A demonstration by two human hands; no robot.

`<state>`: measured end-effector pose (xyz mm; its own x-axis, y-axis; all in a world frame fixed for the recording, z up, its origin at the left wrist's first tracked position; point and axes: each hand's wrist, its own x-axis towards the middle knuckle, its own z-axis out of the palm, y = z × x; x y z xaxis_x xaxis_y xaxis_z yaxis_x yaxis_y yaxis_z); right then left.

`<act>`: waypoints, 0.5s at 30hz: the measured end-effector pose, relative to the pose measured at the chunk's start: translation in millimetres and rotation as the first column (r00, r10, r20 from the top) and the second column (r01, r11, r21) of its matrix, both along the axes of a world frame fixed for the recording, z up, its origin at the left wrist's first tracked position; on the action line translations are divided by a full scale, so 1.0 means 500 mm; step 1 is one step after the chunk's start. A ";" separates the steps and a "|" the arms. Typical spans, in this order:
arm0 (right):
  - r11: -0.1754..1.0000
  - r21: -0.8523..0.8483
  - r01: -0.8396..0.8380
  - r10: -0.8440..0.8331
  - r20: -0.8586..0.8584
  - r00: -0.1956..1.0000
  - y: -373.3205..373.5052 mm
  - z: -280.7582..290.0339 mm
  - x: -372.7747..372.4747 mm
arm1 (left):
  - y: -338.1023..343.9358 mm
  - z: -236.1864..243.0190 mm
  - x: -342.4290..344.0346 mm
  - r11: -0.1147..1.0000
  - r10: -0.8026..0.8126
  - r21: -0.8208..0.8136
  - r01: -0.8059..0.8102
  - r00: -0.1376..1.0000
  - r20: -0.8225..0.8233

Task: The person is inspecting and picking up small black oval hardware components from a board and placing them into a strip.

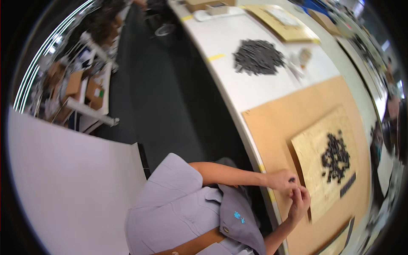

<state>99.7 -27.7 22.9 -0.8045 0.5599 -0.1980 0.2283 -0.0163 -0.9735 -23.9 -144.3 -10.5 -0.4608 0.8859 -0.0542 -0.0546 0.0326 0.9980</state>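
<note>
Both of my hands meet over the near edge of the workbench. My left hand (280, 180) is closed around a small black piece (292, 180), whose dark end shows at the curled fingers. My right hand (301, 201) touches the left one, its thumb and fingers pinched together; whatever lies between those fingertips is too small to make out. Just beyond them, a light wooden board (312, 170) carries a loose heap of small black parts (335, 157). Beside that heap, on the board, lies a row of black pieces (347, 185) set side by side.
Brown sheeting (272, 119) covers the bench under the board. Farther along are a pile of dark strips (258, 57), a clear bag (295, 68) and another board (282, 23). Across the dark floor (170, 97) stands a rack with cardboard boxes (95, 91).
</note>
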 end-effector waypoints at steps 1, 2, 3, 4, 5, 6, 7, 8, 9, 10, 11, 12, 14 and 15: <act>0.999 -0.031 0.018 -0.017 0.008 1.000 -0.003 0.004 -0.006 | 0.002 -0.006 -0.009 1.000 -0.008 0.027 0.008 1.000 0.011; 0.997 -0.082 0.005 -0.003 0.033 0.999 -0.003 0.007 -0.015 | -0.001 -0.007 -0.018 1.000 -0.005 -0.019 0.005 1.000 0.002; 0.994 -0.111 -0.013 0.018 0.041 0.999 0.004 0.005 -0.014 | 0.001 -0.007 -0.026 0.999 -0.036 -0.007 0.036 0.999 0.003; 0.984 -0.180 0.002 -0.001 0.001 1.000 0.011 0.004 -0.011 | 0.006 -0.002 -0.032 0.998 -0.059 0.006 0.059 0.998 0.028; 0.975 -0.220 0.017 -0.023 -0.022 0.999 0.014 0.006 -0.008 | 0.010 0.008 -0.039 0.995 -0.100 -0.010 0.102 0.992 0.078; 0.961 -0.278 -0.001 -0.014 -0.052 0.999 0.021 0.003 -0.001 | 0.020 0.007 -0.039 0.992 -0.124 -0.007 0.125 0.990 0.073; 0.952 -0.305 0.015 -0.033 -0.055 0.998 0.029 -0.002 0.010 | 0.032 0.017 -0.041 0.982 -0.174 -0.054 0.181 0.978 0.114; 0.944 -0.328 0.038 -0.063 -0.067 0.996 0.032 -0.003 0.016 | 0.040 0.020 -0.041 0.966 -0.223 -0.079 0.244 0.951 0.215; 0.929 -0.365 0.060 -0.094 -0.076 0.993 0.034 -0.007 0.022 | 0.048 0.024 -0.042 0.949 -0.253 -0.106 0.298 0.917 0.310; 0.924 -0.366 0.109 -0.140 -0.061 0.988 0.038 -0.012 0.028 | 0.055 0.025 -0.045 0.934 -0.295 -0.104 0.343 0.899 0.324; 0.910 -0.403 0.097 -0.138 -0.074 0.988 0.042 -0.018 0.034 | 0.060 0.027 -0.048 0.914 -0.312 -0.136 0.383 0.874 0.373; 0.896 -0.438 0.077 -0.130 -0.091 0.987 0.045 -0.023 0.039 | 0.064 0.031 -0.050 0.893 -0.319 -0.167 0.417 0.850 0.419; 0.889 -0.450 0.082 -0.134 -0.086 0.987 0.050 -0.026 0.046 | 0.066 0.034 -0.051 0.882 -0.322 -0.192 0.430 0.847 0.422; 0.881 -0.470 0.061 -0.116 -0.090 0.989 0.052 -0.028 0.046 | 0.064 0.028 -0.052 0.887 -0.325 -0.195 0.420 0.864 0.384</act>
<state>122.9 -1.9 8.8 -0.7884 0.4954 -0.3648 0.0947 -0.4882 -0.8676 -49.8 -112.1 3.5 -0.0116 0.9172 -0.3983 -0.3104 0.3753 0.8734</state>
